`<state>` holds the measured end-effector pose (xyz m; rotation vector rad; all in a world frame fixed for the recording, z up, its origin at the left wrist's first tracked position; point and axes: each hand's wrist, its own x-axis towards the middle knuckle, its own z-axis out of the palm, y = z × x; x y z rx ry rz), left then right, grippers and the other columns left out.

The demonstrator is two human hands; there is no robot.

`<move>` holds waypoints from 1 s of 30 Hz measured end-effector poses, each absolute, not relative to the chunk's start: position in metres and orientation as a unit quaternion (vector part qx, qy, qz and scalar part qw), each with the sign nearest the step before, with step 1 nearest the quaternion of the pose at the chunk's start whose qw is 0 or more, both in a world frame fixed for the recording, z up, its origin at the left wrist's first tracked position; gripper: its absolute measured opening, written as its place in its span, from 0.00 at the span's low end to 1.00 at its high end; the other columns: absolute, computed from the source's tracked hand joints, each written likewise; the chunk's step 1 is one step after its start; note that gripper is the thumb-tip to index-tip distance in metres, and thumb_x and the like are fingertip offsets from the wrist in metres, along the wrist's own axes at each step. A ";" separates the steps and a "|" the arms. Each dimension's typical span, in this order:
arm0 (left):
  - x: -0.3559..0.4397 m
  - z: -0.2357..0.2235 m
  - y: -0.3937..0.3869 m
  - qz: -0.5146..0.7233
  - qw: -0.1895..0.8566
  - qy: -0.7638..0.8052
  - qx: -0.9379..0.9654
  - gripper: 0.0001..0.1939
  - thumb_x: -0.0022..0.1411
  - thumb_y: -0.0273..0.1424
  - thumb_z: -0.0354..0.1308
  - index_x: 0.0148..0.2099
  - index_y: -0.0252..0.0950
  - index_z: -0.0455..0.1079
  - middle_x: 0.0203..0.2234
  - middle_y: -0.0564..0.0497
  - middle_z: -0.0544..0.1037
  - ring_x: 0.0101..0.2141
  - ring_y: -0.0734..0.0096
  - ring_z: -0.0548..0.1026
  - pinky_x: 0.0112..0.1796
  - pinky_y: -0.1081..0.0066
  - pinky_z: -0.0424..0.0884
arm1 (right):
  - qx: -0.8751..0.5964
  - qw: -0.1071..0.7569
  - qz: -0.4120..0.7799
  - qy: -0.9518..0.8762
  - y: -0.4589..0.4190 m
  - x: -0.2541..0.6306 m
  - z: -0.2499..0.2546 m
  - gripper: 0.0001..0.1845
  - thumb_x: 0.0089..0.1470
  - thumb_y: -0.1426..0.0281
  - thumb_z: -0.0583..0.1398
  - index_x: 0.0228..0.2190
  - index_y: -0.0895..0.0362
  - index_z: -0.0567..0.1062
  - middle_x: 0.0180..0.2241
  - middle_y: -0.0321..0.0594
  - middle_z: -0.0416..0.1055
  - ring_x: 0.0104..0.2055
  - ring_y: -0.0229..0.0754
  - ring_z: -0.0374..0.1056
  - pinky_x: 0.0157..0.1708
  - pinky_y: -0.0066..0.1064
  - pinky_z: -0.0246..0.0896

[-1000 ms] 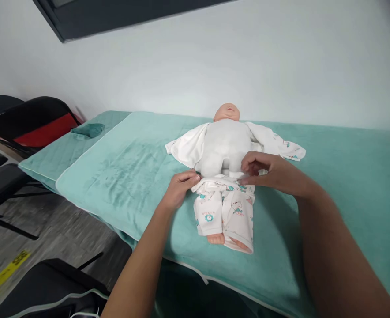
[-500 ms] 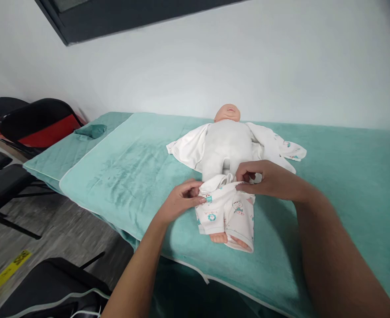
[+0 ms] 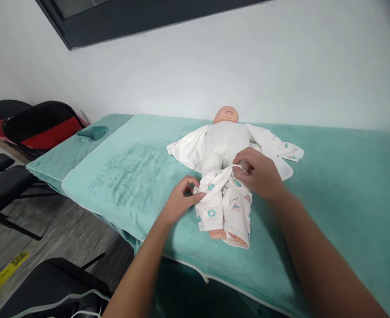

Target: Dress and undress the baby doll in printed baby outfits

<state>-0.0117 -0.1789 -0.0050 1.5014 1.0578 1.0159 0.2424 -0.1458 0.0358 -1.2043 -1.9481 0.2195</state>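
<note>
A baby doll (image 3: 226,137) with a pale cloth body lies on its back, its head toward the wall. White printed baby pants (image 3: 236,205) cover its lower legs, with the toes showing below the cuffs. My right hand (image 3: 256,172) pinches the waistband and holds it raised near the doll's thighs. At the other side of the pants, my left hand (image 3: 183,196) grips the edge between thumb and fingers. An open white baby shirt (image 3: 191,145) spreads out to both sides beneath the doll.
The doll rests on a bed with a green plush cover (image 3: 122,176). A white wall (image 3: 195,75) rises behind it. Black and red chairs (image 3: 46,126) stand at the left, and a black seat (image 3: 56,282) with pale cords is at the lower left.
My right hand has pulled the waistband up toward the doll's thighs. The pants are stretched straighter over the legs. My left hand has stayed almost in place at the pants' edge.
</note>
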 end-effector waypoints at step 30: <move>0.037 0.014 -0.065 0.531 0.392 0.452 0.600 0.14 0.59 0.33 0.62 0.29 0.38 0.58 0.48 0.46 0.76 0.48 0.66 0.73 0.49 0.66 0.64 | -0.608 0.402 0.021 -0.684 -0.102 0.272 0.013 0.17 0.62 0.64 0.50 0.43 0.51 0.76 0.42 0.44 0.78 0.44 0.53 0.73 0.45 0.42 0.63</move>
